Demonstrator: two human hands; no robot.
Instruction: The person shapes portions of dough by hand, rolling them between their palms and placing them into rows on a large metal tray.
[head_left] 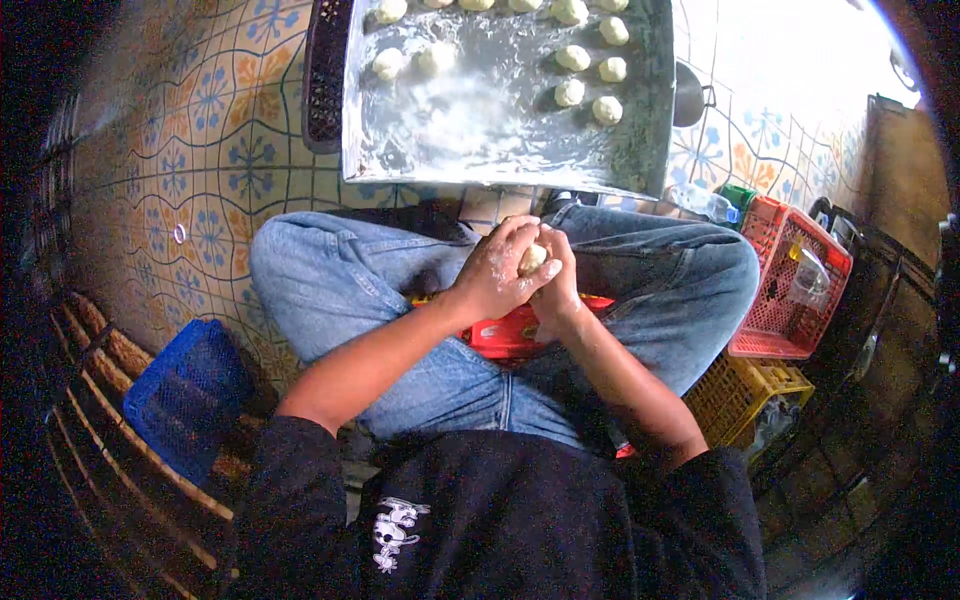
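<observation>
The left hand [494, 272] and right hand [560, 285], both partly closed with fingers curled, are cupping one pale dough ball [533, 260] between them above the denim-clad legs [330, 265] and a red packet [505, 336], while a white-dusted metal tray [480, 150] ahead is bearing further rounded dough pieces [572, 58].

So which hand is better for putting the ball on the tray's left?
Probably the left hand: it holds the dough ball with the right hand, but is nearer the left of the tray.
</observation>
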